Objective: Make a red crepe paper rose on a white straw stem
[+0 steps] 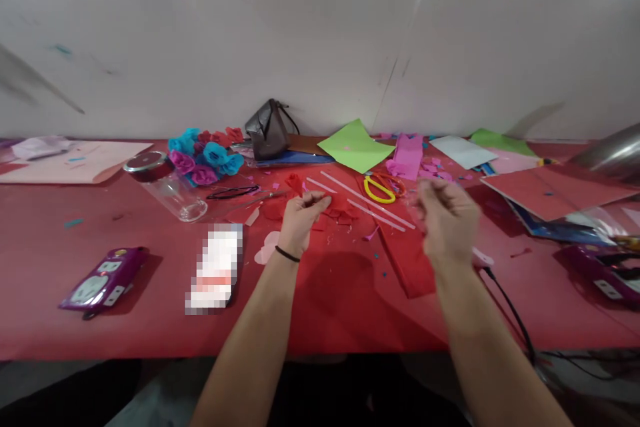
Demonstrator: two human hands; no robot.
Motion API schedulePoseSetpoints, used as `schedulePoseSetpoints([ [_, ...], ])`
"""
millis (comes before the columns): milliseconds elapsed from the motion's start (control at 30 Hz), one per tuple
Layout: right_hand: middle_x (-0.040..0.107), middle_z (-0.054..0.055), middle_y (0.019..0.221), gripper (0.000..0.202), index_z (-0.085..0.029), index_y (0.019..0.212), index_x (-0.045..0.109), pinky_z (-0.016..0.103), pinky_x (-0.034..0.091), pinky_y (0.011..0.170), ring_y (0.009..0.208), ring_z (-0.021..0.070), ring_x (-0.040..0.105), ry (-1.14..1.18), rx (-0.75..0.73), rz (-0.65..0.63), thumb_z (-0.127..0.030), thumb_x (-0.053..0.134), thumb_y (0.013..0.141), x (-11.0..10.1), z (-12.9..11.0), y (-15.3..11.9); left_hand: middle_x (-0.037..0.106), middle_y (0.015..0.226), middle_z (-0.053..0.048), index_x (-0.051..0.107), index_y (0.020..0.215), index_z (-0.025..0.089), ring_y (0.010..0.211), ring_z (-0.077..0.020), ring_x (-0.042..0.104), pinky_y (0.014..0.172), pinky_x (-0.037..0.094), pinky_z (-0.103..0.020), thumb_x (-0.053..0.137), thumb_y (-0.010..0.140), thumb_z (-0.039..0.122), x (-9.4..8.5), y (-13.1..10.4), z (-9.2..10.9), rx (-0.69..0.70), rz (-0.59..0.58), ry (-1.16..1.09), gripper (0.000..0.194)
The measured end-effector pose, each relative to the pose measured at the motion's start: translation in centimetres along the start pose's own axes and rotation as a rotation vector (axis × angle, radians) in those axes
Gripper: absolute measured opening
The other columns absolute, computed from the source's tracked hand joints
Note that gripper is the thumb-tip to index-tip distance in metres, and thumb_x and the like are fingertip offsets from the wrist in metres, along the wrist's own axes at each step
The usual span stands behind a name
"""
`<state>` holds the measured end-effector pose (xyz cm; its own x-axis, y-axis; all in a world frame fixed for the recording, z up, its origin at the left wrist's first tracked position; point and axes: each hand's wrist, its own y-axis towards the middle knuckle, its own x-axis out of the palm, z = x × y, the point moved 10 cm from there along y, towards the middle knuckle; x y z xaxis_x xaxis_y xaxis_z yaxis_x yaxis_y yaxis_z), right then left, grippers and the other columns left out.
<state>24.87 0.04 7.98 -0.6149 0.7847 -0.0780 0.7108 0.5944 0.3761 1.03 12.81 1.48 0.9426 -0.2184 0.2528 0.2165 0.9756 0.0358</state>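
Note:
My left hand (301,219), with a dark band at the wrist, is closed, thumb and fingers pinched together over pieces of red crepe paper (345,210). What sits in the pinch, if anything, is too small to name. A crumpled red paper bloom (294,183) shows just behind its fingers. Raised to the right, my right hand (449,219) is slightly blurred, its fingers curled closed; their content cannot be made out. Between the hands lie several translucent glue sticks (367,200) and scissors with a yellow handle loop (380,191). A folded red paper strip (407,260) lies left of the right forearm.
Paper flowers (207,157), a clear bottle (167,187) on its side and a phone (215,270) are leftward. Behind are a dark pouch (269,130), green paper (356,147) and a white partition (210,47). A black cable (513,313) runs off the right front edge.

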Motion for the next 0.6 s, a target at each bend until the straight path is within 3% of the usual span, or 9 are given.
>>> schedulePoseSetpoints([
  [67, 0.05, -0.002, 0.051, 0.037, -0.018, 0.071, 0.062, 0.024, 0.034, 0.045, 0.044, 0.0119, 0.044, -0.258, -0.04, 0.059, -0.052, 0.051, 0.08, -4.5, -0.3, 0.9, 0.047, 0.053, 0.006, 0.064, 0.07, 0.014, 0.044, -0.0024, 0.026, 0.045, 0.019, -0.022, 0.074, 0.059, 0.028, 0.3, 0.0, -0.1, -0.009, -0.034, -0.033, 0.021],
  [133, 0.063, 0.006, 0.066, 0.032, -0.018, 0.074, 0.064, 0.031, 0.044, 0.058, 0.057, 0.0176, 0.056, -0.542, -0.059, -0.024, -0.046, 0.05, 0.08, -7.3, 0.9, 1.5, 0.045, 0.052, 0.006, 0.064, 0.069, 0.014, 0.044, -0.0026, 0.025, 0.045, 0.018, -0.022, 0.073, 0.059, 0.029, 0.9, -0.1, -0.1, -0.013, -0.074, -0.021, 0.02],
  [200, 0.069, 0.013, 0.089, 0.025, -0.017, 0.088, 0.066, 0.04, 0.047, 0.073, 0.08, 0.0267, 0.062, -0.883, -0.091, -0.208, -0.034, 0.053, 0.074, -8.2, 3.5, 1.4, 0.046, 0.052, 0.006, 0.064, 0.069, 0.014, 0.044, -0.0032, 0.026, 0.045, 0.019, -0.022, 0.073, 0.06, 0.028, 1.8, -0.5, 0.2, -0.017, -0.12, 0.029, 0.019],
  [300, 0.063, 0.018, 0.114, 0.039, -0.018, 0.106, 0.063, 0.051, 0.044, 0.084, 0.103, 0.0368, 0.057, -1.244, -0.085, -0.344, -0.027, 0.052, 0.07, -9.0, 7.5, 0.4, 0.052, 0.056, 0.003, 0.065, 0.069, 0.015, 0.047, -0.0045, 0.033, 0.047, 0.025, -0.022, 0.072, 0.061, 0.028, 3.3, -2.0, 1.1, -0.022, -0.204, 0.095, 0.017],
  [367, 0.056, 0.018, 0.126, 0.048, -0.019, 0.117, 0.058, 0.054, 0.044, 0.082, 0.111, 0.041, 0.052, -1.324, -0.071, -0.39, -0.029, 0.052, 0.07, -8.8, 8.9, -0.3, 0.056, 0.059, 0.002, 0.066, 0.069, 0.015, 0.05, -0.0061, 0.039, 0.05, 0.031, -0.022, 0.07, 0.063, 0.028, 4.3, -3.4, 1.7, -0.033, -0.26, 0.141, 0.015],
  [467, 0.049, 0.02, 0.133, 0.054, -0.018, 0.125, 0.051, 0.056, 0.044, 0.081, 0.119, 0.0434, 0.045, -1.329, -0.084, -0.374, -0.031, 0.051, 0.072, -8.6, 8.6, -0.8, 0.062, 0.063, 0.0, 0.067, 0.068, 0.016, 0.06, -0.0098, 0.05, 0.059, 0.039, -0.024, 0.069, 0.064, 0.027, 4.7, -5.8, 1.7, -0.062, -0.3, 0.282, 0.012],
  [533, 0.052, 0.02, 0.128, 0.049, -0.018, 0.119, 0.054, 0.052, 0.044, 0.082, 0.117, 0.0402, 0.047, -1.265, -0.134, -0.317, -0.03, 0.051, 0.073, -8.8, 6.7, -0.9, 0.063, 0.064, 0.001, 0.068, 0.066, 0.017, 0.063, -0.0112, 0.053, 0.064, 0.041, -0.025, 0.069, 0.064, 0.026, 4.6, -7.3, 0.7, -0.111, -0.313, 0.391, 0.01],
  [600, 0.06, 0.016, 0.112, 0.032, -0.018, 0.103, 0.059, 0.045, 0.044, 0.082, 0.108, 0.0335, 0.053, -1.117, -0.256, -0.221, -0.031, 0.051, 0.074, -9.3, 3.4, -1.5, 0.063, 0.061, 0.001, 0.067, 0.063, 0.017, 0.064, -0.012, 0.054, 0.066, 0.041, -0.026, 0.067, 0.064, 0.024, 4.1, -8.5, -0.7, -0.172, -0.308, 0.46, 0.007],
])
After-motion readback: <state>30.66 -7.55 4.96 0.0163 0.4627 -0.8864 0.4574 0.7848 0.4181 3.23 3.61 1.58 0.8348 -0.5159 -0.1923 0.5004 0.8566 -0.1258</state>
